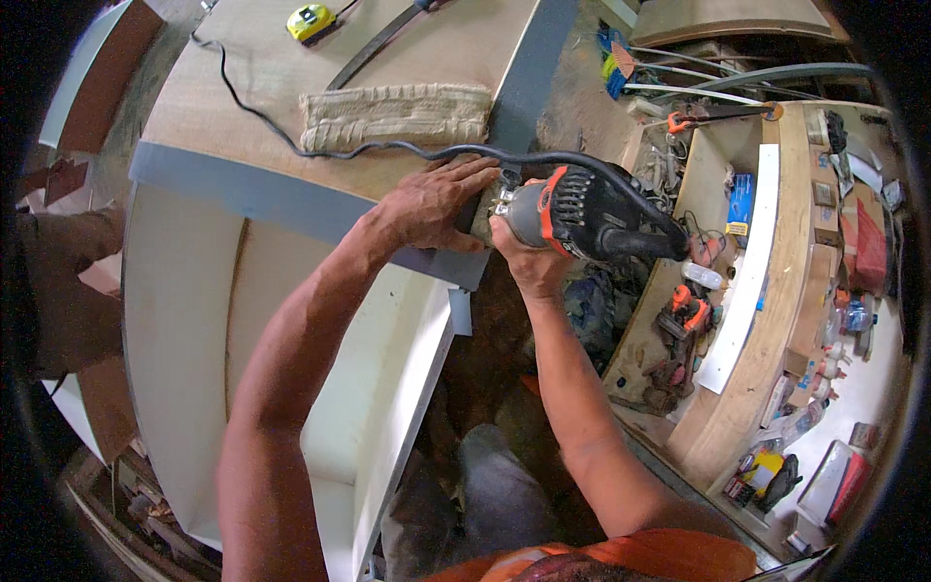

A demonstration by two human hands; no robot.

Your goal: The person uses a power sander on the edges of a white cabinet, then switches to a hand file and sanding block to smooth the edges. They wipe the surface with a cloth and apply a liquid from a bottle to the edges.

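A trim router (572,209) with a black and orange body lies tilted at the corner of a white cabinet (378,359). My right hand (529,257) is closed around its lower end from below. A grey edging strip (262,199) runs along the cabinet's upper edge. My left hand (432,204) rests on that strip beside the router's base, with fingers stretched forward and thumb over the front edge. The black power cord (417,148) passes just beyond my left fingers. The router's bit is hidden.
On the cabinet's top lie a folded beige cloth pad (393,114), a long dark blade (373,47) and a yellow tape measure (310,23). To the right, a wooden bin (669,339) holds tools, beside a shelf with bottles and boxes. Brooms (621,68) lie at the upper right.
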